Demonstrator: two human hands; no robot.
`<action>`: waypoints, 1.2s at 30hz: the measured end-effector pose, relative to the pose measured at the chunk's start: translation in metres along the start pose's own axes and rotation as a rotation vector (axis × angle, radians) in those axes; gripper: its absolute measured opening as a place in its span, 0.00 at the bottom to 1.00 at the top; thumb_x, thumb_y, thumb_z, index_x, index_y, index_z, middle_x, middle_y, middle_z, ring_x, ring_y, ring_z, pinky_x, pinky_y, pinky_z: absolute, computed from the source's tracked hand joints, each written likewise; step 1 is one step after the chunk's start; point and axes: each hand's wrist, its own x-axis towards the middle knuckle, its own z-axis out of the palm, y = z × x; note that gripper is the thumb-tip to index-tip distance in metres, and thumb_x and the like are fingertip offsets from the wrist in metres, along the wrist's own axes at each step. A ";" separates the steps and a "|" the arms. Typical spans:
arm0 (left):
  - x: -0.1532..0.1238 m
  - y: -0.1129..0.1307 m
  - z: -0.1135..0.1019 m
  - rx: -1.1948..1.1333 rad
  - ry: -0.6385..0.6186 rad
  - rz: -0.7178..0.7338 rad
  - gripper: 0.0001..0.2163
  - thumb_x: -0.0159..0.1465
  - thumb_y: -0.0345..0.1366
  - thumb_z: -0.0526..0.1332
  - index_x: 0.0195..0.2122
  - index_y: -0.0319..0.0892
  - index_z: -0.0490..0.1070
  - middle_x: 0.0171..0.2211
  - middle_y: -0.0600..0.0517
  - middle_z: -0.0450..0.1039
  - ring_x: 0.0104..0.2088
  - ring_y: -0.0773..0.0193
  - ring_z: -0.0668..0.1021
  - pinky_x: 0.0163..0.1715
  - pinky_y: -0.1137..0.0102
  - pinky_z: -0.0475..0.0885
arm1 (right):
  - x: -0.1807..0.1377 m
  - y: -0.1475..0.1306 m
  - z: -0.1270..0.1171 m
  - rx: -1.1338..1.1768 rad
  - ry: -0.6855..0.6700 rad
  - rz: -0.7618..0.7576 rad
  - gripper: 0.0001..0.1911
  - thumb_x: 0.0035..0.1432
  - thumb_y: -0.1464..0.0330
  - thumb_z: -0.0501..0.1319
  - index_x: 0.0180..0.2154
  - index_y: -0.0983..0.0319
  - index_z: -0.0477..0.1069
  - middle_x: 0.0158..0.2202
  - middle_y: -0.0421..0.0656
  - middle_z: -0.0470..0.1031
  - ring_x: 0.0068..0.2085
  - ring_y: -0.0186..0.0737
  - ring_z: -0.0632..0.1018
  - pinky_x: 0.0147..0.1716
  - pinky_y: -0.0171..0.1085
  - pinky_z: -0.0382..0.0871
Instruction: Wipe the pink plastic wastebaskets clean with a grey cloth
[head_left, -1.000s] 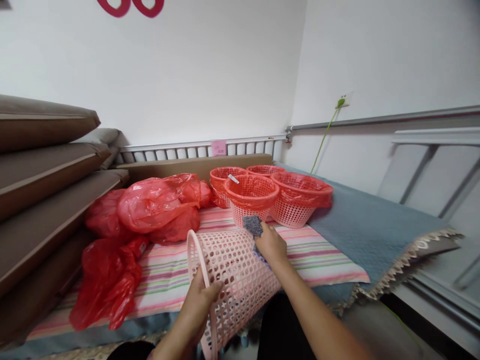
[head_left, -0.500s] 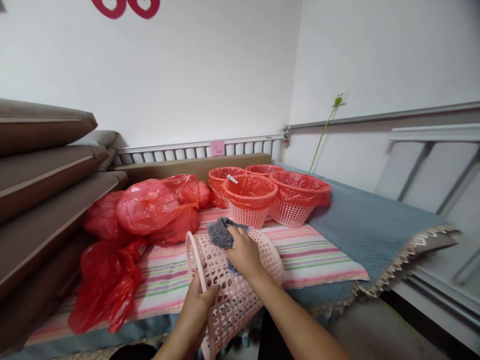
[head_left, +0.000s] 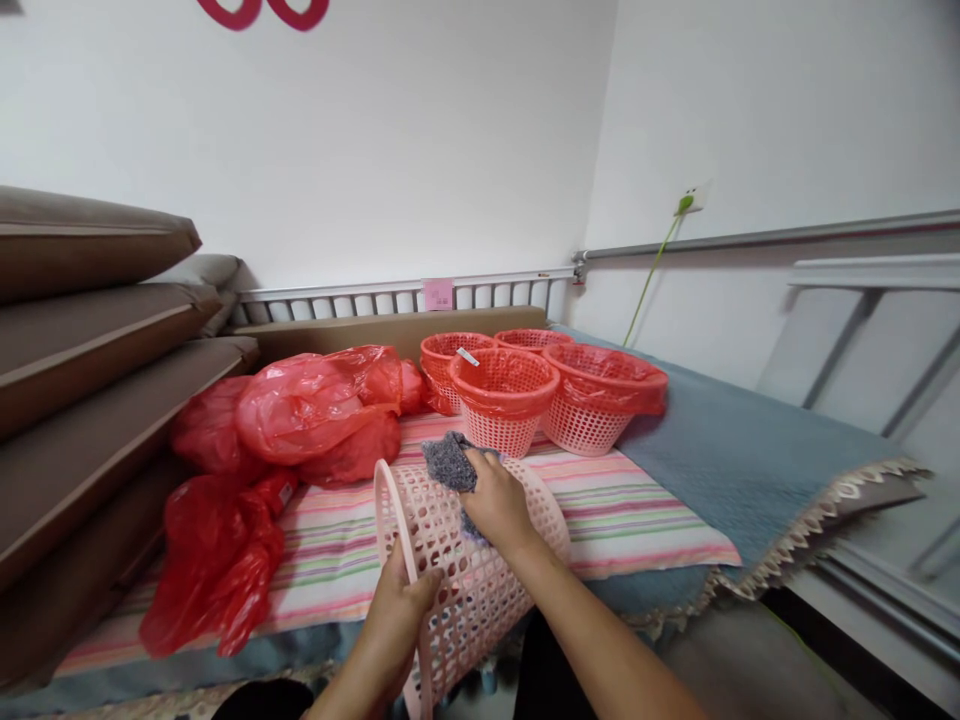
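A pale pink plastic basket (head_left: 480, 600) with a lattice wall lies tilted on its side at the front edge of the bed, its rim facing left. My left hand (head_left: 401, 610) grips that rim, with the thumb on the outer wall and the other fingers hidden inside. Bunched under my right hand (head_left: 499, 500) is a grey cloth (head_left: 450, 460), pressed against the basket's upper side. Just beyond stands an upright pink basket (head_left: 501, 405) lined with a red plastic bag.
More red-lined baskets (head_left: 589, 425) stand behind. Crumpled red plastic bags (head_left: 322, 410) lie left on a striped cloth (head_left: 630, 510). Brown cushions (head_left: 97, 400) are stacked at far left. A blue cover (head_left: 720, 430) spreads right. A green cord (head_left: 652, 275) hangs from a wall socket.
My right hand and the grey cloth have shifted slightly right along the basket's wall. My left hand keeps its grip on the rim. The whole view has shifted a little.
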 end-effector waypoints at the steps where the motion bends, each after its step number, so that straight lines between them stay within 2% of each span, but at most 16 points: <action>1: 0.000 0.000 0.000 -0.001 -0.004 0.000 0.41 0.46 0.34 0.66 0.61 0.40 0.50 0.48 0.39 0.73 0.42 0.50 0.79 0.37 0.62 0.74 | 0.000 0.000 0.000 -0.002 0.006 -0.001 0.23 0.49 0.71 0.57 0.49 0.57 0.66 0.42 0.43 0.70 0.42 0.42 0.73 0.37 0.34 0.61; 11: -0.001 -0.004 -0.002 0.020 0.003 0.007 0.41 0.46 0.36 0.67 0.61 0.41 0.51 0.51 0.39 0.71 0.43 0.51 0.78 0.38 0.65 0.73 | -0.003 0.000 0.002 0.018 0.008 0.028 0.19 0.52 0.70 0.57 0.47 0.57 0.67 0.41 0.42 0.71 0.42 0.40 0.73 0.36 0.33 0.61; 21: -0.001 -0.007 -0.005 0.035 -0.003 0.015 0.38 0.47 0.36 0.65 0.59 0.40 0.53 0.50 0.39 0.71 0.43 0.50 0.77 0.36 0.64 0.72 | -0.006 0.004 0.008 0.083 0.063 0.009 0.20 0.51 0.70 0.57 0.48 0.57 0.67 0.40 0.43 0.71 0.42 0.41 0.73 0.37 0.34 0.61; 30: -0.003 -0.009 -0.006 0.014 0.022 -0.012 0.42 0.45 0.38 0.68 0.62 0.41 0.52 0.45 0.40 0.75 0.41 0.51 0.78 0.38 0.64 0.73 | -0.009 0.003 0.009 0.098 0.065 0.012 0.20 0.50 0.72 0.56 0.47 0.58 0.67 0.41 0.43 0.71 0.43 0.41 0.73 0.39 0.34 0.61; 36: -0.003 -0.009 -0.006 0.001 0.007 -0.017 0.45 0.45 0.39 0.68 0.63 0.37 0.48 0.46 0.38 0.74 0.42 0.49 0.78 0.35 0.64 0.73 | -0.009 0.003 0.011 0.098 0.086 0.007 0.19 0.51 0.72 0.57 0.47 0.59 0.67 0.41 0.43 0.71 0.43 0.42 0.73 0.39 0.34 0.61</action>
